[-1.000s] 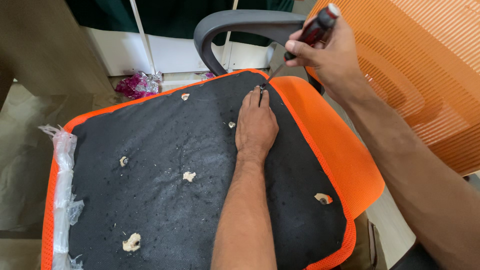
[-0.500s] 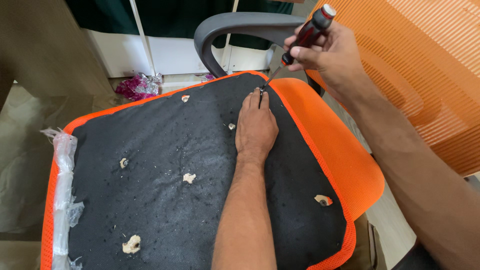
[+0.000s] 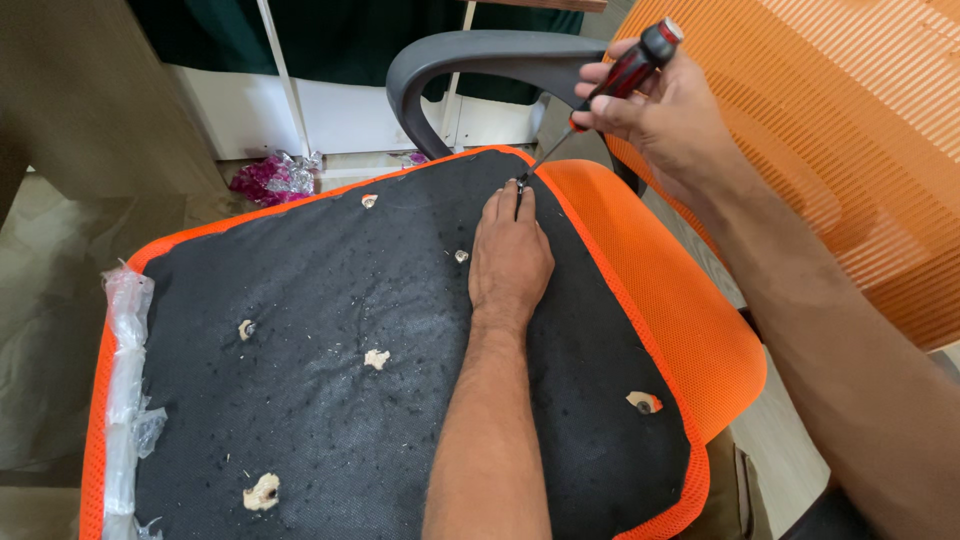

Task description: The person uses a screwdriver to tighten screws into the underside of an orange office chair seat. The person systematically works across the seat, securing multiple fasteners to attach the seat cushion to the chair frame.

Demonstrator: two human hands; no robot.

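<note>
An upturned orange chair seat shows its black fabric underside, dotted with several torn screw holes with pale stuffing. My left hand lies flat on the black fabric near the far edge, fingertips around a small screw at the screwdriver's tip. My right hand grips a screwdriver with a red and black handle, tilted, its shaft running down to that screw.
A grey plastic armrest arches beyond the seat's far edge. An orange mesh backrest stands at the right. Clear plastic wrap clings to the seat's left edge. A crumpled purple wrapper lies on the floor behind.
My right hand has shifted slightly with the screwdriver handle, tilting it more to the right. My left hand stays flat on the fabric at the screw.
</note>
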